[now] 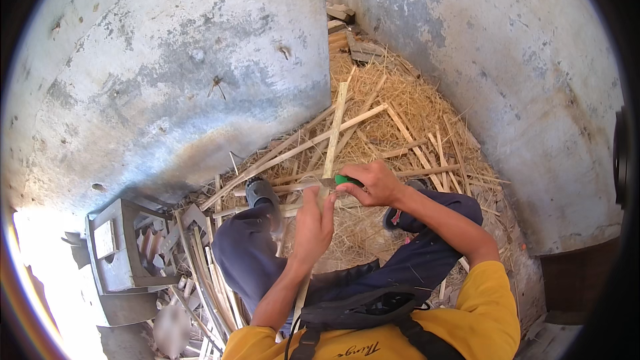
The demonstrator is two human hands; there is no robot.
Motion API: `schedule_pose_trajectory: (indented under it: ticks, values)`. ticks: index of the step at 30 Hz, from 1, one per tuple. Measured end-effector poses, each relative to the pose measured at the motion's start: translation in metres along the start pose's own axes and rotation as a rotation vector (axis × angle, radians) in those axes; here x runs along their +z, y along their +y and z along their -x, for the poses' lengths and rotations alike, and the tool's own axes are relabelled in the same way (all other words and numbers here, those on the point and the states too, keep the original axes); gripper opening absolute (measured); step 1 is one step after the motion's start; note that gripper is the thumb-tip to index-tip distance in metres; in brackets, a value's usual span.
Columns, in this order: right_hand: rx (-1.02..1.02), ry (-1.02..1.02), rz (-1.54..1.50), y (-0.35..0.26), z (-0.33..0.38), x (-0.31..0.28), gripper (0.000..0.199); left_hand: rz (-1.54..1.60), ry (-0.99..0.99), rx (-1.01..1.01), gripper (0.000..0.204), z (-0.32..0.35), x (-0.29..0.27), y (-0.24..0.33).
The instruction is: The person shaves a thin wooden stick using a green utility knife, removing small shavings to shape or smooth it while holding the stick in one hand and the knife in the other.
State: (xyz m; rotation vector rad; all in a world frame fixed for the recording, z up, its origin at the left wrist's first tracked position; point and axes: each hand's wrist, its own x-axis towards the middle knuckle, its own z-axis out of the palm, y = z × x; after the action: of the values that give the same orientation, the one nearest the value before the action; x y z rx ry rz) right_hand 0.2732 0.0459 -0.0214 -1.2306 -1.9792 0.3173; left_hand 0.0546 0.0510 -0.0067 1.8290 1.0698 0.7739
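Two hands meet over one long, pale split-bamboo strip (331, 143) that runs from the person's lap up and away across the straw. The left hand (312, 223) is wrapped around the strip low down, thumb up, steadying it. The right hand (373, 183) is closed on a knife with a green handle (345, 179), its dull metal blade lying across the strip just above the left thumb. So the hands sit close together, each clamped on its own thing, with the strip upright between the knees.

From where I stand, the worry is that closeness: the blade lies just beside the left thumb, and if it skids along the smooth cane or the strip splits suddenly, the edge could run into those fingers. The seat is loose yellow straw (400, 110) strewn with more thin wooden slats (280, 153), so a shifting foot in its dark shoe (260, 191) could jog the strip. A grey wooden crate (117, 247) stands well off to the left.
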Motion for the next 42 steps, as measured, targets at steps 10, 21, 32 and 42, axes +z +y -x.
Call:
schedule_pose_trajectory:
  ticks: [10,21,32,42]
  values:
    - [0.024,0.173,0.169,0.021,-0.020,-0.033,0.027,-0.016,-0.018,-0.012,0.031,0.003,0.005,-0.001]
    - [0.568,0.495,0.270,0.121,-0.034,-0.120,0.048,-0.037,-0.219,0.035,0.030,0.024,0.026,0.005]
    - [0.337,0.204,0.011,0.050,-0.015,-0.081,0.044,0.318,-0.233,-0.094,0.037,-0.001,0.014,-0.031]
    - [0.122,-0.072,-0.029,-0.009,0.003,-0.012,0.028,0.226,-0.172,-0.048,0.025,-0.005,0.010,-0.018]
